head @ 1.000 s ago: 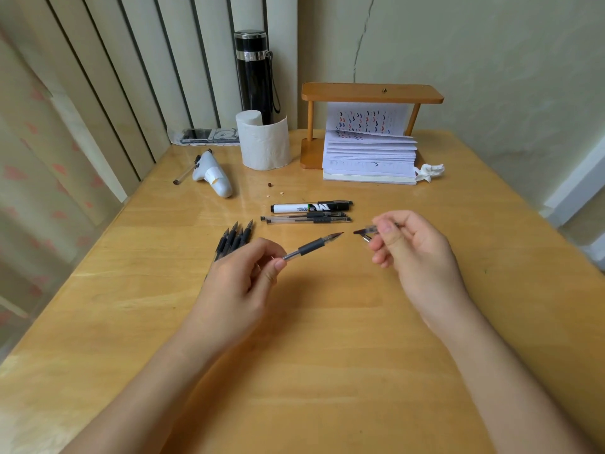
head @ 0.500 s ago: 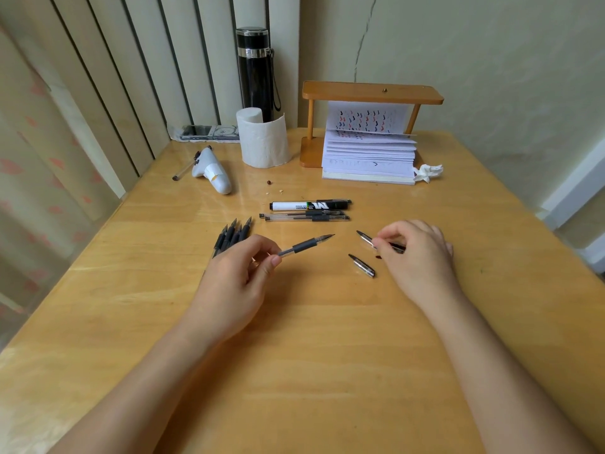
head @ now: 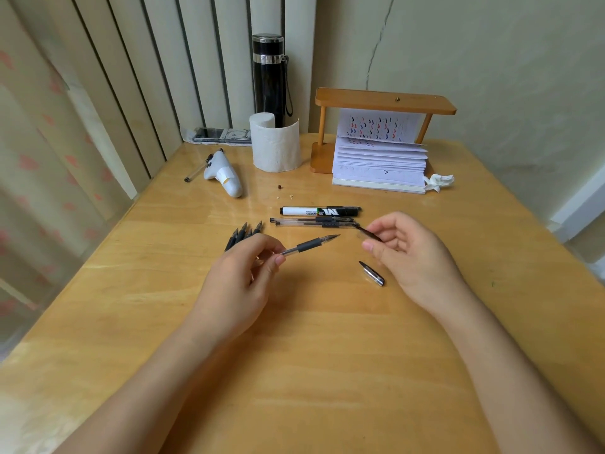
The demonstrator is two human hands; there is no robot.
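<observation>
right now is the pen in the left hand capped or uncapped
Uncapped: the pen in the left hand shows its bare tip; the right hand pinches a dark piece.

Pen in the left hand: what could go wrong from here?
1. The left hand grips the pen near its rear only, tip out in the air; pushing anything onto the tip could tilt it or make it slip.
2. The right hand pinches a thin dark piece by the fingertips; it may drop.
3. A silver piece lies loose on the table beside the right hand; a brush could roll it away.
</observation>
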